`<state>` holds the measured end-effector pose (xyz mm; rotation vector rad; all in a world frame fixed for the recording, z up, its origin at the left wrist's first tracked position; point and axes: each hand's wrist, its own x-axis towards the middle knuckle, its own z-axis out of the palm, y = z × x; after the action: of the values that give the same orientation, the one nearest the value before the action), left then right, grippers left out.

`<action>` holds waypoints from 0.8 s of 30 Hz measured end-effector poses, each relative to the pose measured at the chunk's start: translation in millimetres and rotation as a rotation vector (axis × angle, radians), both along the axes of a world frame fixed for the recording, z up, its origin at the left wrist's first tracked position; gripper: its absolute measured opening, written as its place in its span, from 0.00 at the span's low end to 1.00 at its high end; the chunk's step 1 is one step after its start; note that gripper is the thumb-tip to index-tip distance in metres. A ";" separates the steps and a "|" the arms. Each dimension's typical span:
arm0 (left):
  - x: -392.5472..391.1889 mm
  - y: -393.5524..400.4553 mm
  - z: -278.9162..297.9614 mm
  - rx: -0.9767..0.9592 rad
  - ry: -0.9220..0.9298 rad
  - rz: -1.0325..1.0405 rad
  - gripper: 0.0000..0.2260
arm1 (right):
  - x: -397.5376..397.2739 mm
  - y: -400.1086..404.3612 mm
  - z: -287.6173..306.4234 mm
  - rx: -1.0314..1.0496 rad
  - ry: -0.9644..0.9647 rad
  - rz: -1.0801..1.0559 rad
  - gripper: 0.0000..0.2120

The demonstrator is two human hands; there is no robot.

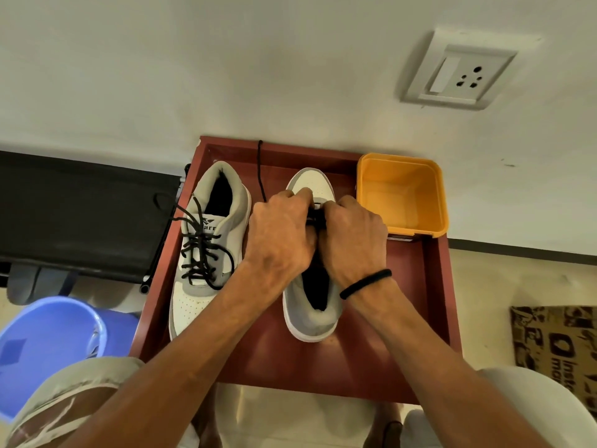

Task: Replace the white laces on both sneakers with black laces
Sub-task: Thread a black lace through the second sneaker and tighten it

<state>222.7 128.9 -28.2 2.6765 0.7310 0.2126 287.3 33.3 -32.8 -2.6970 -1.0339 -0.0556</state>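
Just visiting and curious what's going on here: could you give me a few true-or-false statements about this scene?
1. The left sneaker has black laces. True.
2. Both hands work at the right sneaker. True: the left hand and right hand meet over it.
3. The yellow tub holds white laces. False: it looks empty.
4. Both sneakers point the same way. False: their toes face opposite ways.
5. The black band is on the left wrist. False: the right.

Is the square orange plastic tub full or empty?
Empty: the square orange plastic tub stands upright, open side up, and its bare floor shows, nothing inside.
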 end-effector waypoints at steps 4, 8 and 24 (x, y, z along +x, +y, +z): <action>0.1 6.0 -3.6 -0.108 0.010 -0.024 0.13 | 7.0 -2.8 7.5 -0.038 0.124 0.050 0.06; -3.1 28.2 7.1 -0.275 0.196 -0.149 0.24 | 8.6 -13.3 30.1 -0.040 0.218 0.082 0.22; -23.1 58.5 34.2 -0.524 0.357 -0.229 0.51 | -38.4 -12.3 18.9 -0.344 0.045 0.085 0.13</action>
<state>199.6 187.4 6.0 2.2767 0.4810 -0.4636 248.9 20.9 -14.0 -2.9333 -1.2418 0.2175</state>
